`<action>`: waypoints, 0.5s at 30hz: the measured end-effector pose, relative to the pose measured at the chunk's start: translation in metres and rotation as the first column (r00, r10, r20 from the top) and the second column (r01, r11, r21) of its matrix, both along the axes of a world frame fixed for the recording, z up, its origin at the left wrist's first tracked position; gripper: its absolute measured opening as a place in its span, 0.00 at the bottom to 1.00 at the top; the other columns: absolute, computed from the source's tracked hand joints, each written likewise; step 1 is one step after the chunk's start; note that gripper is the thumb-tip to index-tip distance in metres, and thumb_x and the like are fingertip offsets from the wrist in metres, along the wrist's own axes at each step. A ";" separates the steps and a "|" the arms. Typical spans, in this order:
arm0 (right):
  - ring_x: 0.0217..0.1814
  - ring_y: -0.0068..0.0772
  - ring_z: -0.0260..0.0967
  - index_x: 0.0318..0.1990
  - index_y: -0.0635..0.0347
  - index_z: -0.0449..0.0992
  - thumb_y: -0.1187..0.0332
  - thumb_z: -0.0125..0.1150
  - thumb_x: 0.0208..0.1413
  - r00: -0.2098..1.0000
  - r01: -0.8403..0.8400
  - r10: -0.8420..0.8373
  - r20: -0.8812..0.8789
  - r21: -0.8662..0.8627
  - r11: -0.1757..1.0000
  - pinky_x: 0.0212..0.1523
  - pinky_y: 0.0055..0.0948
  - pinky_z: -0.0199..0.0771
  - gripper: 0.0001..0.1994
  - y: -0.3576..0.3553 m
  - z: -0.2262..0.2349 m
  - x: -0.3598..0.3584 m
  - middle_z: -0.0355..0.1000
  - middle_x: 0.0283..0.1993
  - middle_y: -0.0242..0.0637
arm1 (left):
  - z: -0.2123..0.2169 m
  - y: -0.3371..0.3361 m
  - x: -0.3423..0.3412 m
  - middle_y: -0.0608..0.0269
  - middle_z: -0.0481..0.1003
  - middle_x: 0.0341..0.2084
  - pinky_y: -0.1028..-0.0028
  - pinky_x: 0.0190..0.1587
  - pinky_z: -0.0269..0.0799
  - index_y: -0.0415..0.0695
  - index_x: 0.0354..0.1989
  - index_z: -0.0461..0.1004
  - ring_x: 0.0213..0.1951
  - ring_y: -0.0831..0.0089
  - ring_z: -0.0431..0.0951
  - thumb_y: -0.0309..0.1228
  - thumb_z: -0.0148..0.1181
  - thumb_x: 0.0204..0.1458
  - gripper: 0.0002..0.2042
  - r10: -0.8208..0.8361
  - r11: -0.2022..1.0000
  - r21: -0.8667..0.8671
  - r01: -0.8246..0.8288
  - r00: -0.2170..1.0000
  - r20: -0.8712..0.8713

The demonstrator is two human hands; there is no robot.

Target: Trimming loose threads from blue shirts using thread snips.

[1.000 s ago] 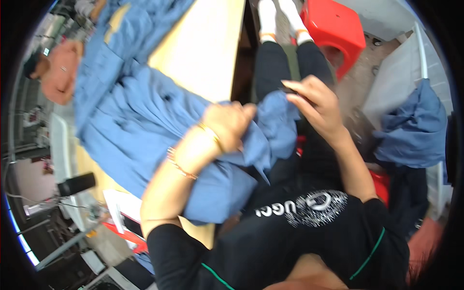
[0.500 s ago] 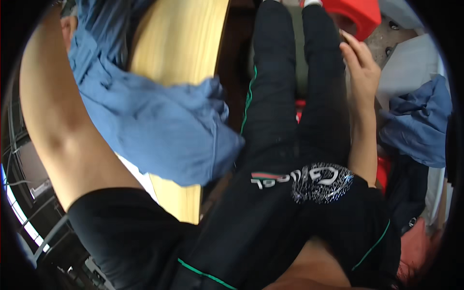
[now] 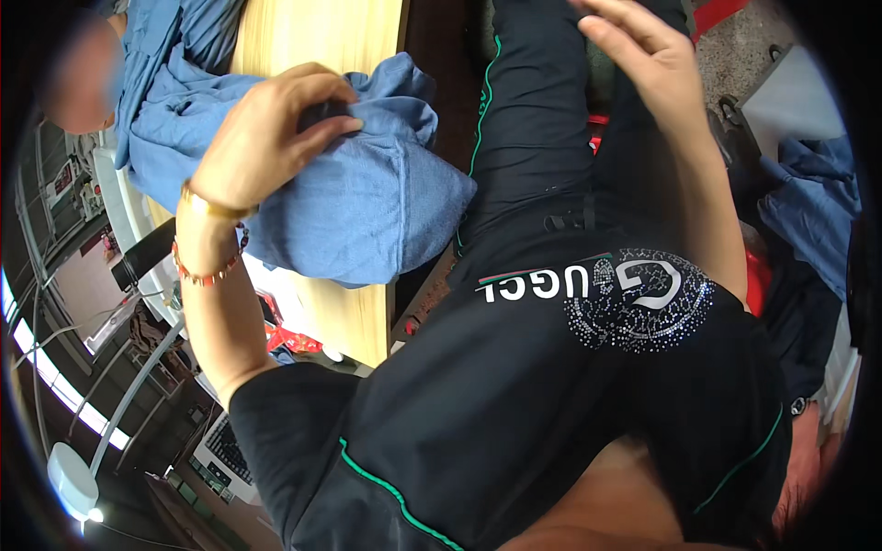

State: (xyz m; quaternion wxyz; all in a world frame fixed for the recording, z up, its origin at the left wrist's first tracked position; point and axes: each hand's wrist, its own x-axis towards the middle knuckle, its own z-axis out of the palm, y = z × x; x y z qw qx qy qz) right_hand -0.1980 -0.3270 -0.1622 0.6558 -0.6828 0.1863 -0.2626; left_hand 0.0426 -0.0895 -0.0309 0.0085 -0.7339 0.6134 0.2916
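A rumpled blue cloth, perhaps a garment with a seam running down it, lies over the edge of the pale wooden table on my left. My left hand is on top of it, thumb and fingers curled together around a fold. A gold-coloured bangle and a red beaded bracelet circle that wrist. Over my dark-trousered legs, my right hand is raised with its fingers stretched out and nothing visible in them. The picture's upper edge cuts off its fingertips.
Another blue cloth lies on the far right by a pale grey panel. Part of another person shows blurred at the upper left. A white lamp and a keyboard appear at lower left.
My left arm, earlier stretched far forward with its hand out of clear sight, has drawn back, and the hand now grips the blue cloth. My right hand appears higher in the picture.
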 end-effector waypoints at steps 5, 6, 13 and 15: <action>0.31 0.10 0.55 0.68 0.59 0.68 0.71 0.68 0.59 0.930 -0.360 0.367 0.000 0.189 0.914 0.33 0.16 0.56 0.29 0.040 -0.022 0.019 0.59 0.28 0.18 | 0.034 0.027 -0.007 0.56 0.77 0.37 0.69 0.46 0.71 0.36 0.39 0.77 0.40 0.60 0.78 0.27 0.68 0.52 0.10 0.177 0.972 -0.130 -0.196 0.974 -0.142; 0.30 0.11 0.54 0.70 0.59 0.65 0.70 0.70 0.57 0.904 -0.418 0.428 0.007 0.236 0.878 0.34 0.16 0.56 0.33 0.049 -0.027 0.025 0.58 0.28 0.19 | 0.042 0.033 -0.008 0.56 0.77 0.36 0.69 0.47 0.70 0.36 0.38 0.76 0.40 0.61 0.77 0.25 0.67 0.53 0.08 0.209 0.970 -0.097 -0.223 0.968 -0.138; 0.27 0.13 0.53 0.73 0.61 0.58 0.65 0.74 0.54 0.771 -0.569 0.632 -0.076 0.365 0.737 0.31 0.19 0.56 0.41 0.090 -0.025 0.052 0.57 0.25 0.21 | 0.130 0.114 0.009 0.57 0.73 0.24 0.64 0.38 0.62 0.39 0.26 0.74 0.27 0.68 0.68 0.34 0.67 0.42 0.11 0.193 0.832 -0.402 -0.382 0.879 -0.437; 0.28 0.13 0.54 0.73 0.61 0.57 0.65 0.74 0.54 0.763 -0.579 0.643 -0.069 0.370 0.727 0.32 0.19 0.57 0.42 0.087 -0.035 0.054 0.59 0.25 0.21 | 0.144 0.151 0.014 0.63 0.70 0.19 0.65 0.35 0.59 0.44 0.22 0.73 0.21 0.71 0.65 0.37 0.67 0.41 0.11 0.082 0.701 -0.559 -0.443 0.828 -0.554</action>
